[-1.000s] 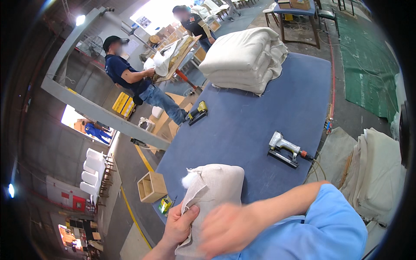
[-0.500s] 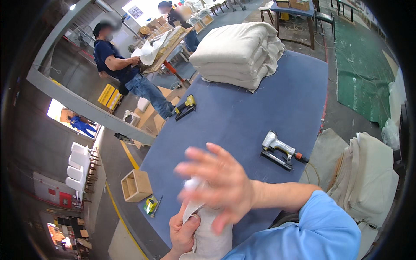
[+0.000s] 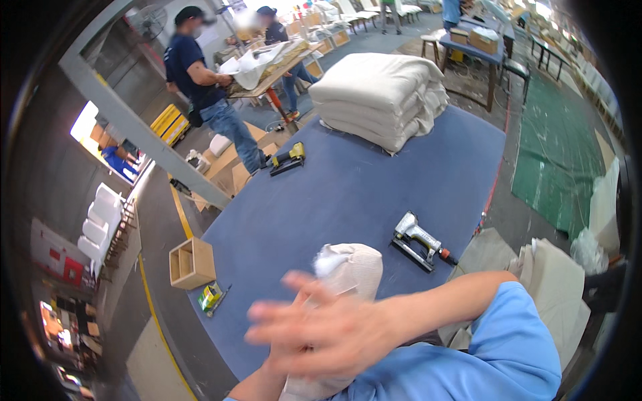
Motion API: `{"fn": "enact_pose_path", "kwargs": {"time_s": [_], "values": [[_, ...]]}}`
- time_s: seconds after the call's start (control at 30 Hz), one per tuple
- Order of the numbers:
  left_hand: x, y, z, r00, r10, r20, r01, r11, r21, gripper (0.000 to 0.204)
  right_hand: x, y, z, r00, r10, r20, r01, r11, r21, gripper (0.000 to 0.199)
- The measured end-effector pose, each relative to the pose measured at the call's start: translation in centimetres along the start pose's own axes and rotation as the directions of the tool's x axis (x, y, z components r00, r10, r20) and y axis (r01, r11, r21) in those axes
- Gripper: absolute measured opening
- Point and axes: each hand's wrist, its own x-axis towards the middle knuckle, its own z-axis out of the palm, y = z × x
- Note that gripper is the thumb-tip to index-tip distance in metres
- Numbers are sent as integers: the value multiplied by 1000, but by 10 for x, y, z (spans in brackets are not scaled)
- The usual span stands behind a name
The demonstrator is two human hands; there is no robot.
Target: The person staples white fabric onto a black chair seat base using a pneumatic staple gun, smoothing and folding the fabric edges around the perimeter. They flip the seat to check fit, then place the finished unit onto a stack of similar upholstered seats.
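A padded piece covered in beige fabric [image 3: 361,271] sits upright near my body, with white stuffing showing at its top end. My right hand [image 3: 334,334] crosses over its front, fingers stretched out and somewhat blurred; whether it touches the fabric is hard to tell. Behind it, my left hand [image 3: 273,364] grips the lower left side of the piece, its fingers mostly hidden. To the right on the blue table [image 3: 321,200] lies a silver staple gun [image 3: 421,240] with an orange hose fitting.
Folded beige fabric [image 3: 378,97] is piled at the table's far end. A yellow and black staple gun [image 3: 287,160] lies at the far left edge. Near the left edge are a wooden box [image 3: 192,262] and a small green-yellow box [image 3: 210,295]. A person [image 3: 207,80] works beyond.
My right hand has swung lower and across the left hand. The padded piece's top now shows above it, further right. The whole view has shifted slightly.
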Motion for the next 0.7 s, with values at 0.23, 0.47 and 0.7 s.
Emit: {"fn": "enact_pose_path", "kwargs": {"time_s": [0.23,0.47,0.7], "values": [[7,-9,10,997,-11,73,13,1000,-29,29,4,33,-81,902,235,362,-163,962,-219,16],[6,3,13,934,-357,-18,353,929,-112,26,22,49,-73,883,259,392,-163,951,-262,11],[-1,0,12,887,459,54,-435,789,434,30,83,4,-83,588,285,757,-87,953,-292,17]]}}
